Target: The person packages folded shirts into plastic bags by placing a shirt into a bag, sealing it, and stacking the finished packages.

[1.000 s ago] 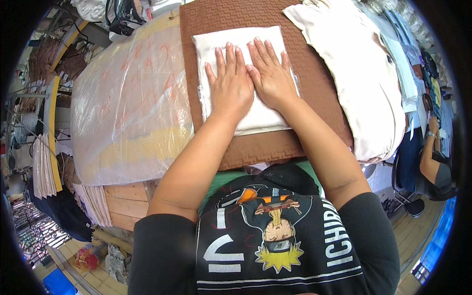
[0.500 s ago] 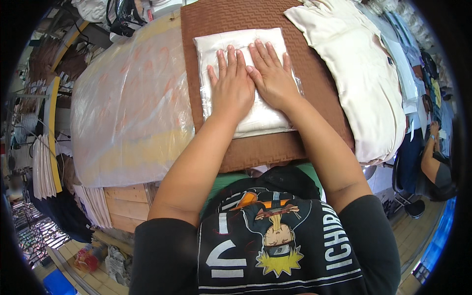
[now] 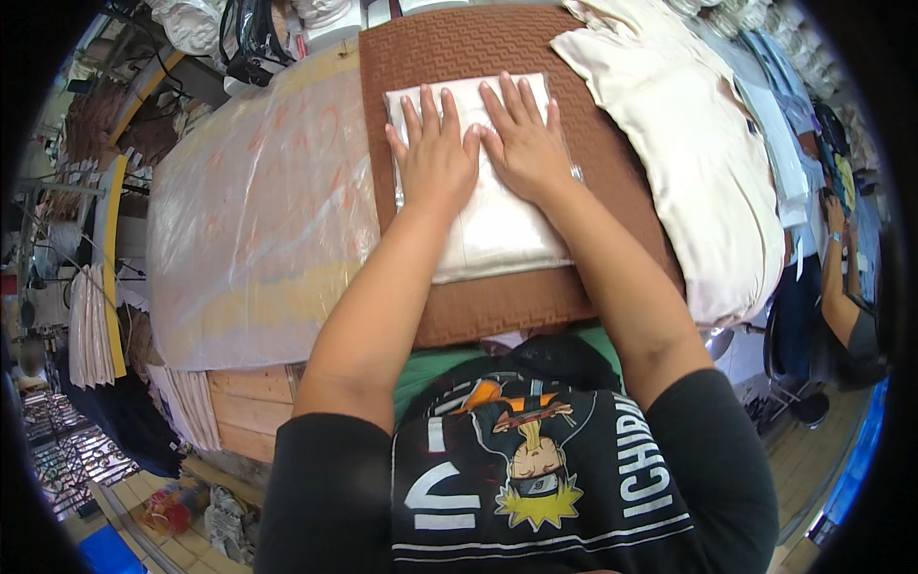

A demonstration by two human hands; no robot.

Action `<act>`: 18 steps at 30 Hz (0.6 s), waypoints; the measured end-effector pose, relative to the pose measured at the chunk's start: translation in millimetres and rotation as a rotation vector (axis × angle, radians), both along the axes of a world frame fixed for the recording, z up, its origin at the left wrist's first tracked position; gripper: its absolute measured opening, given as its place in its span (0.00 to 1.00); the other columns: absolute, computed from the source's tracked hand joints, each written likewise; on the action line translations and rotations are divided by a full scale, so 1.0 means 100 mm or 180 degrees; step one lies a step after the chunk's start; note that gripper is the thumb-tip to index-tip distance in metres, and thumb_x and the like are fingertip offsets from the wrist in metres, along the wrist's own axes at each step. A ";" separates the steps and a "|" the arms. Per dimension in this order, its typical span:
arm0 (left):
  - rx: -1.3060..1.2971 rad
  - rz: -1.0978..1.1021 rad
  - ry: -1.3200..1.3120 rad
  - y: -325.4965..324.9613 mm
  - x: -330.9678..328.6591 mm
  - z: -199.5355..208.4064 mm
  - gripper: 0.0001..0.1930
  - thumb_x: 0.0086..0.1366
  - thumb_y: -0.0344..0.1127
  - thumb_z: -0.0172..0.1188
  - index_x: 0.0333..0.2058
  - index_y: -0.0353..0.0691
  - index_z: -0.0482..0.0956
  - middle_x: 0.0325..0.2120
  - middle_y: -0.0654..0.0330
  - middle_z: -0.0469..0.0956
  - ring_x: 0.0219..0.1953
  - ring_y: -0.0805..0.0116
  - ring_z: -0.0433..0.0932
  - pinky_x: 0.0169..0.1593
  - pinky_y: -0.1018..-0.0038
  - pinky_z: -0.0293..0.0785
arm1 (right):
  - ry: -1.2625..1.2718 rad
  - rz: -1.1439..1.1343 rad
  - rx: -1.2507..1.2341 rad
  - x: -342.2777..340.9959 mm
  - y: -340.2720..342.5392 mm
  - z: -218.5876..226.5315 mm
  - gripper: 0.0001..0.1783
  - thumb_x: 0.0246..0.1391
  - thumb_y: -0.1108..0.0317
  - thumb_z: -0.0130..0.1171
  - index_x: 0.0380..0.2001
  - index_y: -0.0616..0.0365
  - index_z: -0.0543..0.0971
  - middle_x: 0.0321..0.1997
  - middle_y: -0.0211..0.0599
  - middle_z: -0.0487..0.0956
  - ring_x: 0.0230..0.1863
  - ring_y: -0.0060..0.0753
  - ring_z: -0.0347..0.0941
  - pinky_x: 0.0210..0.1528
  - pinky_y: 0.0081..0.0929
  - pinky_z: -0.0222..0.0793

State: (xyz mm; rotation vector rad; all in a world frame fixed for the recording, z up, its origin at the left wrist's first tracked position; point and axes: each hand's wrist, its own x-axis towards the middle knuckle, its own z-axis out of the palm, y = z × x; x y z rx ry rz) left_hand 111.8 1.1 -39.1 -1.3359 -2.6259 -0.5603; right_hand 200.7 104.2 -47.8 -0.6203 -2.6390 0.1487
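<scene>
A folded white cloth in a clear plastic bag [image 3: 497,244] lies flat before me on a brown textured cloth [image 3: 516,304]. My left hand [image 3: 435,158] rests palm down on its left part, fingers spread and pointing away. On the right part my right hand [image 3: 521,143] lies flat too, its fingers stretched out. Both thumbs point inward, with their tips close together near the middle of the bag. The bag's clear edge shows beyond my right hand. Neither hand grips anything.
Clear plastic sheeting [image 3: 258,220] covers the table's left side. A loose cream cloth [image 3: 703,163] drapes over the right side. Pale blue garments [image 3: 779,143] hang farther right, near another person's arm [image 3: 840,311]. Black straps [image 3: 251,48] lie at the back left.
My hands have spread slightly apart across the bag, the left one shifting left. The bag sits a little lower in view. The other person's arm at the right has risen.
</scene>
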 end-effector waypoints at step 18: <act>0.0033 0.0068 -0.0037 0.01 0.03 -0.13 0.28 0.69 0.48 0.34 0.63 0.39 0.53 0.66 0.49 0.45 0.68 0.48 0.39 0.65 0.47 0.34 | -0.0142 -0.0060 -0.0156 0.01 0.00 -0.06 0.31 0.61 0.47 0.35 0.65 0.44 0.55 0.71 0.40 0.48 0.72 0.41 0.37 0.67 0.56 0.29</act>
